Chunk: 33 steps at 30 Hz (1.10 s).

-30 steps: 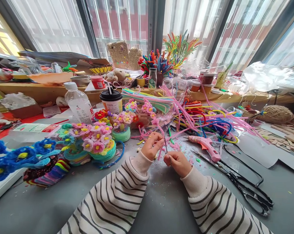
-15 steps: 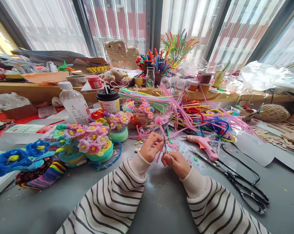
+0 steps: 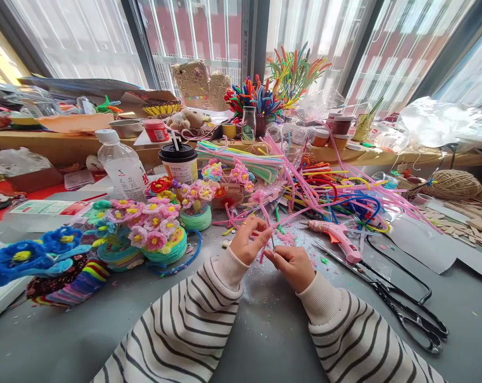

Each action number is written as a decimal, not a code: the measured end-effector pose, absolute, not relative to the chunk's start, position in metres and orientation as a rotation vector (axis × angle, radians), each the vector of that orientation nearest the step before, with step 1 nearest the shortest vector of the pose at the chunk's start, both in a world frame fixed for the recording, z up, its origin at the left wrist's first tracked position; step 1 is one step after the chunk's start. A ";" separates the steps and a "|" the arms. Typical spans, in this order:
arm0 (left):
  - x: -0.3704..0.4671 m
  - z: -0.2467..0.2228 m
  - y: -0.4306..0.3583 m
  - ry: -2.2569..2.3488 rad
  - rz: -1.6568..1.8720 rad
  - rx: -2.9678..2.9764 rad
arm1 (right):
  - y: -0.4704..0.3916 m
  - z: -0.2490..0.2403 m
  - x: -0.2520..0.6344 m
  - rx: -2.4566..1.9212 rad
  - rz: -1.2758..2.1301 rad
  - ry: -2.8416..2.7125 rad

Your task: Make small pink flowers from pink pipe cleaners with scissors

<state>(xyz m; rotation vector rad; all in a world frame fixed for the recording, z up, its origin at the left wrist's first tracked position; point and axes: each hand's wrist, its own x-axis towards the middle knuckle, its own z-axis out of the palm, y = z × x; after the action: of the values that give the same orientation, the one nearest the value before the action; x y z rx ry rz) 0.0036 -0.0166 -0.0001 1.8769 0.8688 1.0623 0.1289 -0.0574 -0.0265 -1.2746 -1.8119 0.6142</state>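
Observation:
My left hand (image 3: pixel 247 240) pinches a pink pipe cleaner (image 3: pixel 262 256) between thumb and fingers. A pink fuzzy flower shape (image 3: pixel 258 197) shows just beyond that hand; whether it belongs to the same piece I cannot tell. Close against it, my right hand (image 3: pixel 291 261) is closed around a small, thin metal tool (image 3: pixel 273 243) that points up at the pipe cleaner. Its handle is hidden in my fingers, so whether it is tweezers or small scissors is unclear. Glitter and pink scraps (image 3: pixel 287 238) lie on the table behind the right hand.
At the right lie a pink glue gun (image 3: pixel 340 239) and large black-handled scissors (image 3: pixel 408 311). Fuzzy flower pots (image 3: pixel 165 247), a lidded cup (image 3: pixel 180 165) and a plastic bottle (image 3: pixel 121 167) stand at the left. Loose pipe cleaners (image 3: pixel 332 191) are heaped behind the hands.
The metal tool, which showed two separate prongs, now shows as a single narrow shape, mostly behind my fingers. Both hands stay close together; the whole view has shifted slightly.

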 end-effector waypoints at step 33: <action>0.004 -0.001 -0.014 0.835 1.044 1.883 | -0.059 -0.027 0.125 -1.288 0.750 -1.767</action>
<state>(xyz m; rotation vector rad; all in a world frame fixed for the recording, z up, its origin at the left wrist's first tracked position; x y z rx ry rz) 0.0037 -0.0145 -0.0012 1.8834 0.8350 1.0439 0.1248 -0.0591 -0.0273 -1.2875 -1.7672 0.7504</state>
